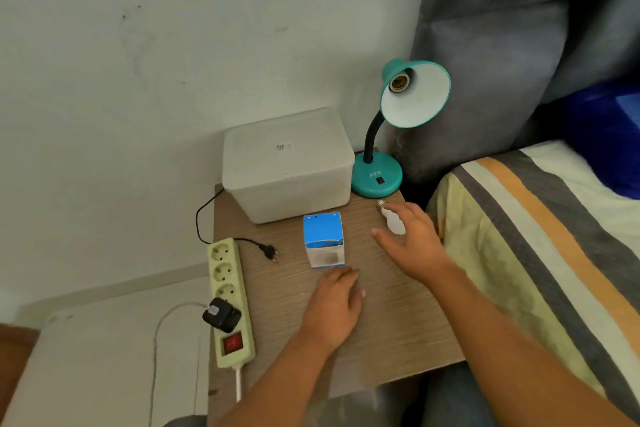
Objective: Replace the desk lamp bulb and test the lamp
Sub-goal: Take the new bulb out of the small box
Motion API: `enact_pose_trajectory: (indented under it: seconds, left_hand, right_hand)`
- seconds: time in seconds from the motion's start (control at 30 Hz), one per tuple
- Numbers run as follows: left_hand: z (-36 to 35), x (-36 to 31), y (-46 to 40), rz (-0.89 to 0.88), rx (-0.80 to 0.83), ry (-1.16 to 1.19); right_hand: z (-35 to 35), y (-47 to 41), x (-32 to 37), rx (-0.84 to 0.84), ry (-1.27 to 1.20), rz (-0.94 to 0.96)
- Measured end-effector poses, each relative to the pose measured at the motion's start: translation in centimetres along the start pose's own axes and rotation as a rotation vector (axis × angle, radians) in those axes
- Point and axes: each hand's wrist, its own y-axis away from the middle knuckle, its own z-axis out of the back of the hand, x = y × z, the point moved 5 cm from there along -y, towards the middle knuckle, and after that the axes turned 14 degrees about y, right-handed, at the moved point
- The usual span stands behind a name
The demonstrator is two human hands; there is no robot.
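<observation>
The right hand [412, 246] lies over a white bulb [393, 220] on the wooden tabletop [398, 322], fingers spread and relaxed, the bulb's screw cap poking out beyond them toward the teal desk lamp [398, 121], whose socket is empty. The left hand [336, 305] rests flat, fingertips just short of the blue bulb box [323, 239]. Left of that hand lies a power strip [230, 302], the lamp's plug [270, 251] loose beside it.

On the table [398, 315], the box [323, 241] lies just beyond the left hand's fingers [341, 276]. The bulb [393, 218] lies under the right hand's fingers [405, 218], the lamp [377, 177] just beyond them, the tub [285, 163] left of it.
</observation>
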Motion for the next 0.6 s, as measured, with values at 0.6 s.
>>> enact_pose_trajectory:
  seconds: [0.6]
  left_hand:
    - [8.1,4.4,-4.6,0.188,-0.143,0.426]
  right_hand:
    - [-3.7,-2.2,7.8,0.233,0.159,0.31]
